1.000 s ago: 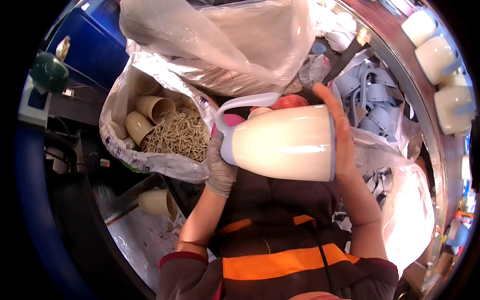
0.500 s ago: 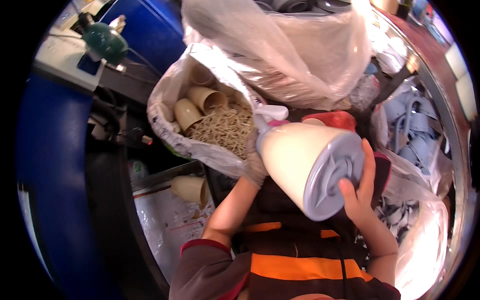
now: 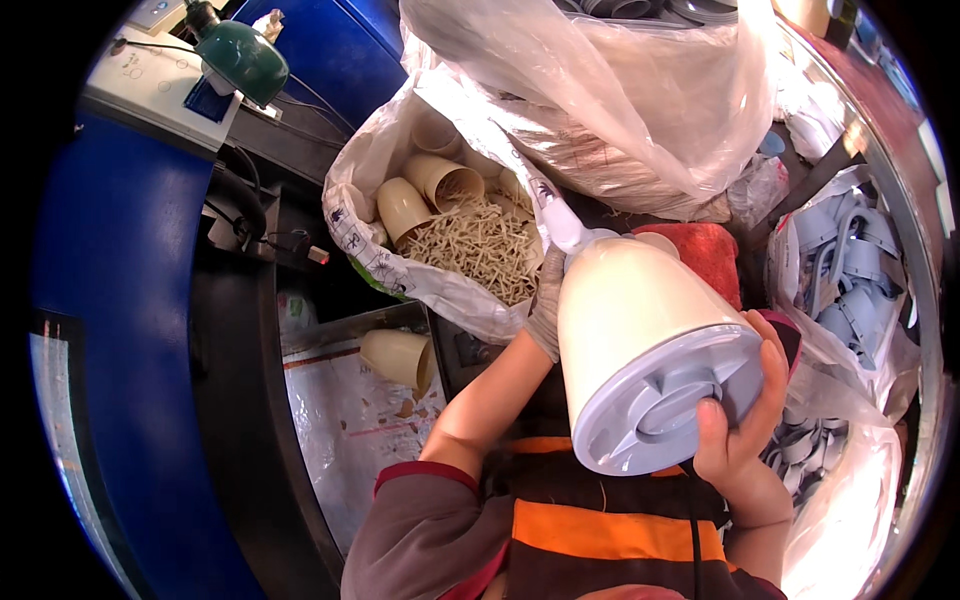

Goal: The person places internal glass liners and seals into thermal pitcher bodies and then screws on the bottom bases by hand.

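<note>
A cream tapered jug body (image 3: 640, 300) with a grey round base (image 3: 665, 405) is tilted in front of my chest, its base turned toward me. My left hand (image 3: 545, 300), in a thin glove, is closed round its narrow far end; most of those fingers are hidden behind the body. A pale grey part (image 3: 562, 225) juts out at that end. On the base's right edge, my right hand (image 3: 742, 430) grips with the thumb on the raised centre and the fingers along the rim.
Left of the jug stands a white sack (image 3: 350, 215) with cream cups (image 3: 405, 208) and short moulded scraps (image 3: 470, 250). One cup (image 3: 397, 358) lies in a lined tray (image 3: 330, 430). Bags of grey parts (image 3: 860, 250) are at right, beside a red cloth (image 3: 700, 255). A green lamp (image 3: 240, 62) is at far left.
The view has shifted, so the surroundings sit further right and lower. The jug has tipped, and its grey base shows more fully. Both hands keep their hold.
</note>
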Demonstrator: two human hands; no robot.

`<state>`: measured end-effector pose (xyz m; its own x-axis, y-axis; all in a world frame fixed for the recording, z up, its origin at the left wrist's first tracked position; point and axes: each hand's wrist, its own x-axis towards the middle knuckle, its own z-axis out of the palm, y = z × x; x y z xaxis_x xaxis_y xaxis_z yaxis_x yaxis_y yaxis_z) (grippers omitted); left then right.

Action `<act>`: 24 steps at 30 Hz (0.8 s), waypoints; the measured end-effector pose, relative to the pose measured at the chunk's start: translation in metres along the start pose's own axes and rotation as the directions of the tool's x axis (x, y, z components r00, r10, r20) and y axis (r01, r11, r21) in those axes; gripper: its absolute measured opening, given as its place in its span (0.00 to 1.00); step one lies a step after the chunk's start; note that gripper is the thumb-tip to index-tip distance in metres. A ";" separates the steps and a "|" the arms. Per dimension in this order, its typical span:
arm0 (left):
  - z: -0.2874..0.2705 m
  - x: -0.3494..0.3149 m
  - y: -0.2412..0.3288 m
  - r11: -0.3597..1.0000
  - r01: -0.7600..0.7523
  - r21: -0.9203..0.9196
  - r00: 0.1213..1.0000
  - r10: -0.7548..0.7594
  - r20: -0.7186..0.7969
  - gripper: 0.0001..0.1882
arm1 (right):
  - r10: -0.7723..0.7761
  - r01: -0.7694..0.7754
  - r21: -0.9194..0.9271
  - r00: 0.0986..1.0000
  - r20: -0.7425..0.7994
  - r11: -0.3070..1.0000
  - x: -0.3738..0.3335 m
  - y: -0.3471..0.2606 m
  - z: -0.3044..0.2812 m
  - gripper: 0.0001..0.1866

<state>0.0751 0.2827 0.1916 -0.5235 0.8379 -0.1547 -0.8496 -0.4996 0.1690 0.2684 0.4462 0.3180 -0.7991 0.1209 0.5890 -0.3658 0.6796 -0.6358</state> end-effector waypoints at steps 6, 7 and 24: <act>0.015 -0.002 -0.005 0.999 -0.040 0.017 0.993 0.042 -0.107 0.35 | -0.013 0.013 -0.006 1.000 0.005 1.000 0.006 -0.006 -0.004 0.34; 0.016 -0.001 -0.005 0.999 -0.031 -0.017 0.992 0.028 -0.124 0.35 | -0.017 0.017 0.006 1.000 -0.011 1.000 0.006 -0.006 -0.003 0.34; 0.000 0.006 -0.014 0.994 -0.050 -0.099 0.993 0.039 -0.108 0.27 | 0.115 -0.115 0.047 0.993 0.004 0.992 0.015 -0.012 -0.003 0.35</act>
<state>0.0839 0.2951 0.1880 -0.5604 0.7888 -0.2525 -0.8244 -0.5605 0.0790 0.2618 0.4419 0.3358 -0.8377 0.1958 0.5098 -0.2929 0.6267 -0.7221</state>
